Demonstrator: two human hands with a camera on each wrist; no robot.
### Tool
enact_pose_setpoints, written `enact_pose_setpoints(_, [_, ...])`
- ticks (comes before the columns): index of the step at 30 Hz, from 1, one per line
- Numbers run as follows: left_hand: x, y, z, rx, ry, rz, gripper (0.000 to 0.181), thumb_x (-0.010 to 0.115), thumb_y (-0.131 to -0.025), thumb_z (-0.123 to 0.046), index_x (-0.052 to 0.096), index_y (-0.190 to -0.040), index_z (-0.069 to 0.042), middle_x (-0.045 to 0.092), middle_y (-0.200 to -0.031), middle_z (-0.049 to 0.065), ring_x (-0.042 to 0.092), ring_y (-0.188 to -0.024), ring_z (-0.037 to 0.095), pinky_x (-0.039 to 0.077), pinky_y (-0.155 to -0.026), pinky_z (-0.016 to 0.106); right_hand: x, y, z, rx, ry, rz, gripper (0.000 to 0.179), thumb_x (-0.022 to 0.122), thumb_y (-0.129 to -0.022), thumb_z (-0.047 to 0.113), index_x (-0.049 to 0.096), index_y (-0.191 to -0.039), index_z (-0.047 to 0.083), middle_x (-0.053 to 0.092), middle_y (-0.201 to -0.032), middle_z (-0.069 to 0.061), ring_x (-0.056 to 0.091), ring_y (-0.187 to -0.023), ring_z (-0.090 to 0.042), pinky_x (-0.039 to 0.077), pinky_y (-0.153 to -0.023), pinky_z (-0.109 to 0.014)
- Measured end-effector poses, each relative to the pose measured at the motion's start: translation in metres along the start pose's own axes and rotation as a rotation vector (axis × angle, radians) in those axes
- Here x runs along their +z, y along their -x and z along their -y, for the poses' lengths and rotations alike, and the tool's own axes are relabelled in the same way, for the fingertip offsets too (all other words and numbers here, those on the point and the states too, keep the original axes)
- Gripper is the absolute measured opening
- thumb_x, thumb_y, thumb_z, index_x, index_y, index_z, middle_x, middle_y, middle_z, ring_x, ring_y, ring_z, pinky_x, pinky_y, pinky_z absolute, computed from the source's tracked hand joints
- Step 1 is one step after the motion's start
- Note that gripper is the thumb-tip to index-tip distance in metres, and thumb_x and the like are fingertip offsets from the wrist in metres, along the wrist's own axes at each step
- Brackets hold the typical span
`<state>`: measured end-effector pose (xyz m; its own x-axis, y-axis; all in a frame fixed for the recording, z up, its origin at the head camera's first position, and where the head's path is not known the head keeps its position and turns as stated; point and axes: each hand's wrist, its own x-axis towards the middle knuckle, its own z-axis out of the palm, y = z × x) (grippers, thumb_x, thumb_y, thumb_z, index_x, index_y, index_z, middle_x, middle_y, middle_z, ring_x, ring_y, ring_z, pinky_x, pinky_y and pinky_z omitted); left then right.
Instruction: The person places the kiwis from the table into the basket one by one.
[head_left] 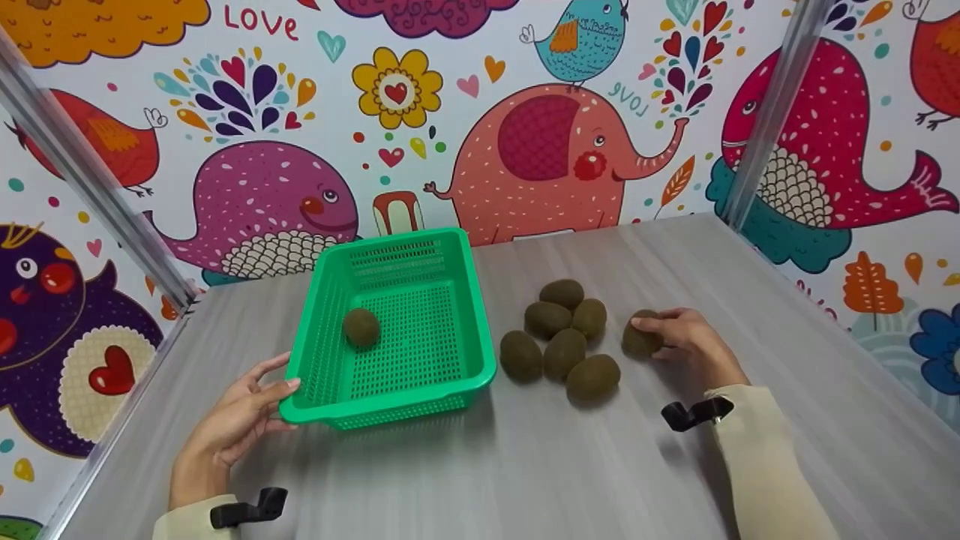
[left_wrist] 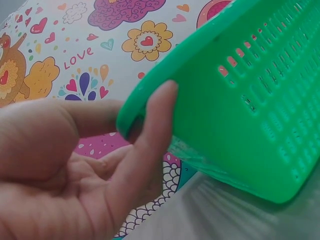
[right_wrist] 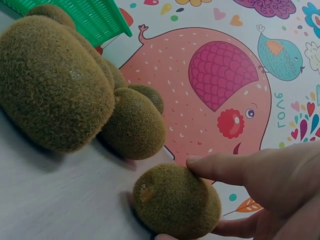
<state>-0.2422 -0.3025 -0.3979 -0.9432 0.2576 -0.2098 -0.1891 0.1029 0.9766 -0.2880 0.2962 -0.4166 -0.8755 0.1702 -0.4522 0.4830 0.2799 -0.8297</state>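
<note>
My left hand (head_left: pixel 238 424) grips the near left corner of a green plastic basket (head_left: pixel 484 371), thumb over the rim and fingers beneath it. The left wrist view shows the thumb and fingers pinching the rim (left_wrist: pixel 172 65). One brown fuzzy kiwi (head_left: pixel 361 328) lies inside the basket, toward its left side. To the right, my right hand (head_left: pixel 694 341) holds another kiwi (right_wrist: pixel 176 201) between thumb and fingers, low over the table. Several more kiwis (head_left: pixel 564 355) sit in a cluster between the basket and my right hand.
The grey wood-grain table (head_left: pixel 570 472) runs back to a wall (head_left: pixel 420 157) printed with cartoon animals. Metal posts (head_left: pixel 776 112) stand at the table's back corners. A black bracket (head_left: pixel 696 412) is strapped at each wrist.
</note>
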Motion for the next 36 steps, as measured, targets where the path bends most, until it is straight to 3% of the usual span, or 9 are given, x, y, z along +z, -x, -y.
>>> enact_pose_setpoints(6, [0.0004,0.0003,0.0009,-0.012,0.007,-0.014,0.076,0.055,-0.104,-0.019,0.003,-0.158,-0.005,0.071,-0.104,-0.004,0.073,-0.083,0.009,0.063,-0.069,0.029,-0.0001,0.0022,-0.0005,0.002,0.029,0.018,0.082,0.068,-0.095,0.039,0.029,-0.149,-0.009,0.041,-0.141,-0.022,0.043,-0.123,-0.031,0.052,-0.106,-0.038])
enact_pose_setpoints(15, [-0.0012,-0.0011,0.0009,-0.003,0.025,0.009,0.076,0.056,-0.104,-0.019,0.004,-0.158,-0.005,0.072,-0.104,-0.003,0.073,-0.084,0.011,0.063,-0.07,0.031,0.0041,0.0031,-0.0025,-0.02,0.096,0.021,0.084,0.068,-0.095,0.04,0.028,-0.146,-0.012,0.045,-0.134,-0.021,0.048,-0.117,-0.028,0.058,-0.091,-0.028])
enact_pose_setpoints(26, [-0.0019,-0.0002,0.0011,0.004,0.014,-0.001,0.075,0.055,-0.104,-0.019,0.006,-0.158,-0.005,0.07,-0.104,-0.003,0.072,-0.083,0.01,0.063,-0.07,0.03,0.0058,-0.0003,0.001,-0.03,0.125,0.009,0.087,0.067,-0.095,0.037,0.021,-0.149,-0.014,0.046,-0.123,-0.02,0.061,-0.095,-0.022,0.062,-0.075,-0.029])
enact_pose_setpoints(31, [-0.0022,-0.0001,0.0018,0.019,0.011,0.004,0.073,0.053,-0.105,-0.018,0.004,-0.157,-0.004,0.07,-0.103,-0.004,0.072,-0.084,0.009,0.063,-0.07,0.03,0.0074,-0.0019,0.0011,-0.047,0.064,0.016,0.088,0.066,-0.094,0.031,0.017,-0.152,-0.013,0.043,-0.14,-0.031,0.062,-0.108,-0.029,0.063,-0.074,-0.029])
enact_pose_setpoints(36, [-0.0016,0.0006,0.0018,0.014,0.016,0.004,0.073,0.054,-0.104,-0.018,0.006,-0.157,-0.005,0.07,-0.103,-0.004,0.072,-0.084,0.009,0.063,-0.071,0.03,0.0065,-0.0016,0.001,-0.058,0.035,0.033,0.09,0.065,-0.095,0.031,0.012,-0.153,-0.014,0.034,-0.149,-0.031,0.05,-0.121,-0.032,0.062,-0.082,-0.028])
